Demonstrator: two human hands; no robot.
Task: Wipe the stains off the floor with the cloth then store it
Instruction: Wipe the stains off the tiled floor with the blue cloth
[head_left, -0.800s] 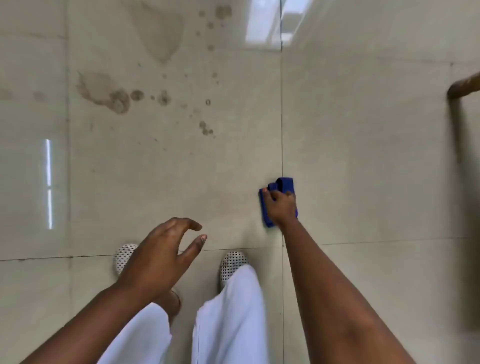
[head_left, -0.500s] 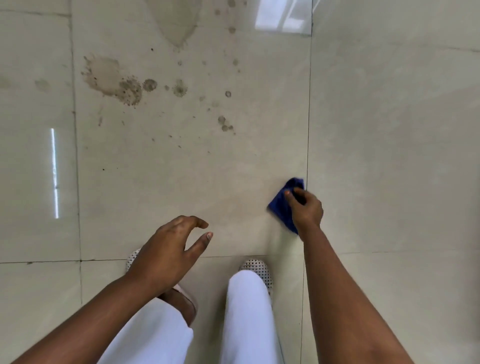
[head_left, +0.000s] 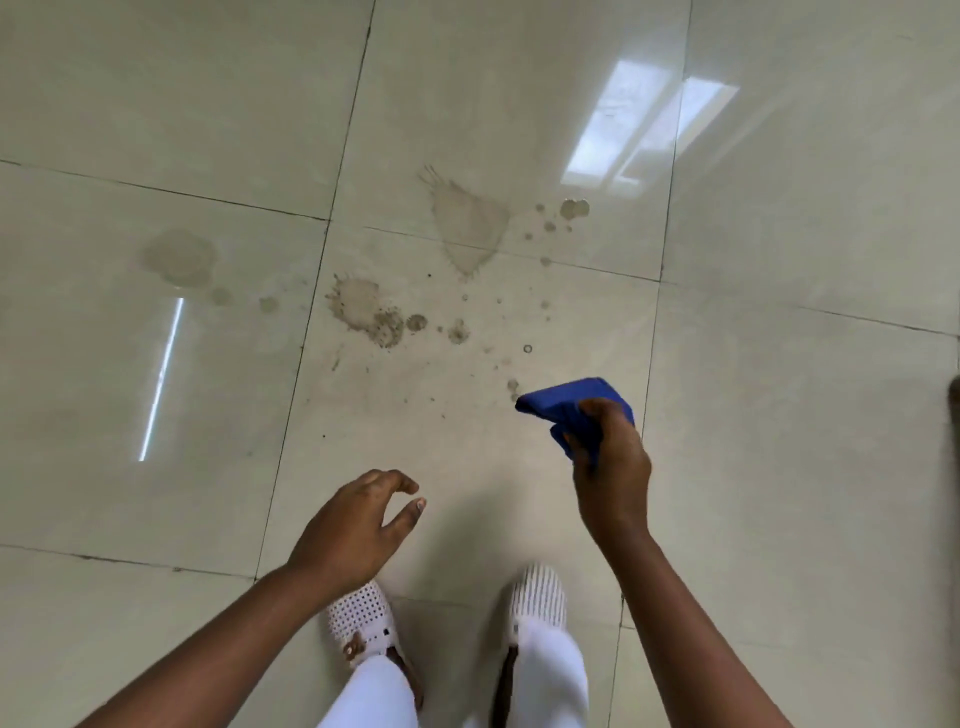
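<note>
The floor (head_left: 779, 467) is made of big, shiny, pale tiles, and light glints off it. The blue cloth (head_left: 569, 397) is folded up and held in the air, just above the tiles and a little in front of the person's feet. The right hand (head_left: 613, 467) is closed tight around its lower part, so the top sticks out past the fingers. It is not touching the floor.

Just beside the cloth's tip is a small brown spot. Farther out lie the stains (head_left: 366, 309): one dark splash with speckles, a bigger pale splash (head_left: 467, 223) beyond it, lots of little dots between, and a faint round patch (head_left: 179, 257) well off to the left. None look wiped yet.

The left hand (head_left: 358, 525) is empty, with its fingers curled loosely apart. Below are two white shoes (head_left: 537, 595) with holes and white trouser legs.

What could go wrong? The stains spread over several tiles, so a small folded cloth may miss some, above all the faint patch far to the left. Dried marks might only smear if the rub is too light. Shiny tiles can be slippery when wet, so a foot could slide.

Half a second ago the cloth was low, down by the tile line. Now it is lifted and nearer the spots, and more of the stains are in view.
</note>
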